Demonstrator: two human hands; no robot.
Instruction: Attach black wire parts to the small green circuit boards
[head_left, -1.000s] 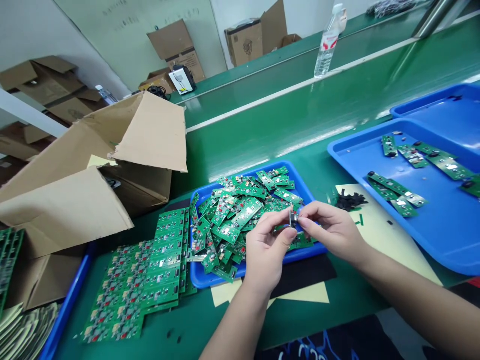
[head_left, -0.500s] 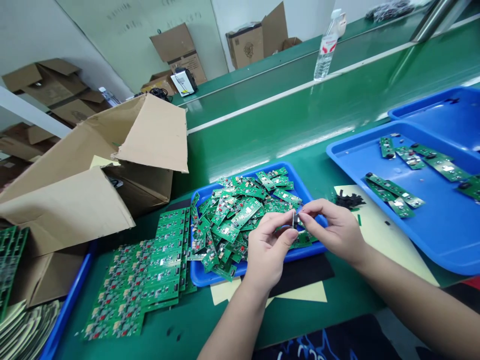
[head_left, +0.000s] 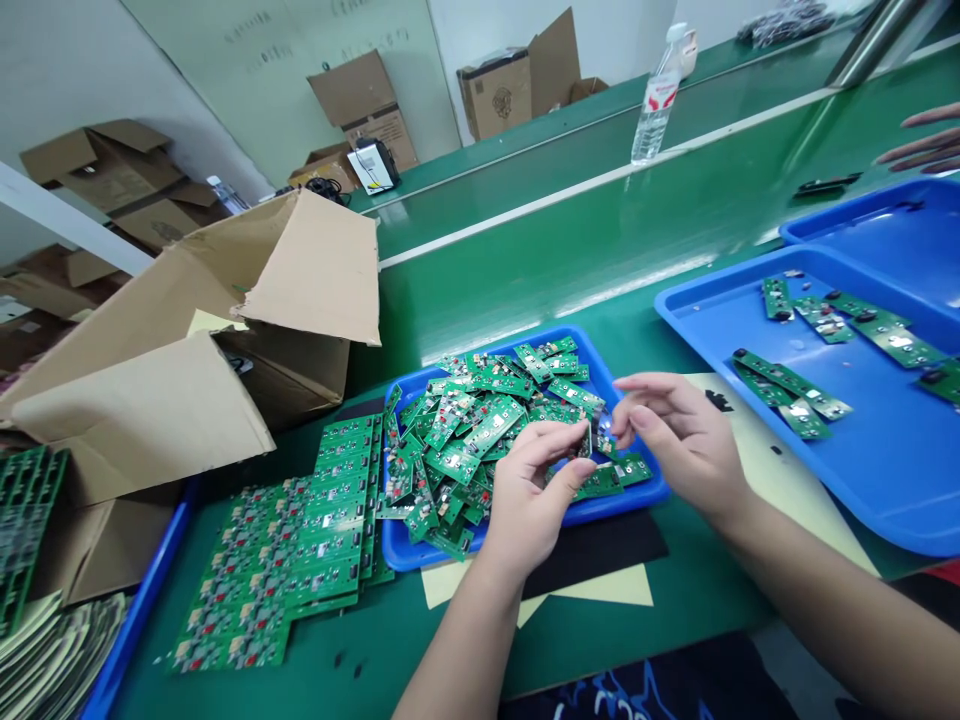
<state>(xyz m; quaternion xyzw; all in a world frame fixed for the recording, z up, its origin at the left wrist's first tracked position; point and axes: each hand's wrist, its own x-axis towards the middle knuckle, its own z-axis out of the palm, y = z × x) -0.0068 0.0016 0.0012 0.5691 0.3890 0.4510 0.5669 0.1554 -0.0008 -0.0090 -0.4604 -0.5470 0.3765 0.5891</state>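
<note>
My left hand (head_left: 534,490) pinches a small circuit board (head_left: 589,438), seen nearly edge-on, above the front right part of a blue tray (head_left: 435,560) heaped with green boards (head_left: 491,425). Just right of it, my right hand (head_left: 675,435) is apart from the board, its fingers curved and spread from the thumb; nothing shows between them. Small black pieces (head_left: 718,400) lie on yellowish paper (head_left: 757,425), partly hidden behind my right hand. Panels of joined green boards (head_left: 300,550) lie left of the tray.
An open cardboard box (head_left: 150,420) stands at the left. Another blue tray (head_left: 885,490) at the right holds several boards. A water bottle (head_left: 657,100) stands farther back. Another person's hand (head_left: 926,145) appears at the right edge, near a dark object (head_left: 825,187) on the green surface.
My right hand has moved right, away from the board, and its fingers have opened. My left hand keeps its pinch. Another person's hand and a dark object now show at the upper right.
</note>
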